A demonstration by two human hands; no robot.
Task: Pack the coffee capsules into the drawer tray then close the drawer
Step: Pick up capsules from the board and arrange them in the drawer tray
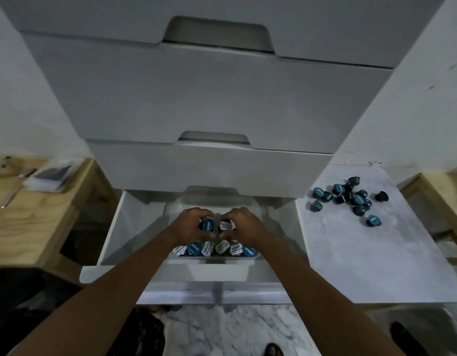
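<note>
The lowest drawer (112, 235) of a white cabinet is pulled out. Inside it sits a clear tray (250, 204). Along the tray's near edge stands a row of several coffee capsules (214, 247), some with blue lids, some with white. My left hand (194, 223) is closed around a blue-lidded capsule (207, 224) just behind that row. My right hand (241, 223) grips a white-lidded capsule (225, 225) beside it. Both hands are inside the tray, close together. A loose heap of several dark teal capsules (350, 197) lies on the white surface to the right.
Above the open drawer, closed cabinet drawers (209, 98) overhang its back part. A wooden table (35, 211) with a pen and a plastic sleeve stands at the left. Another wooden frame (438, 199) is at the far right. Marble floor (235, 330) lies below.
</note>
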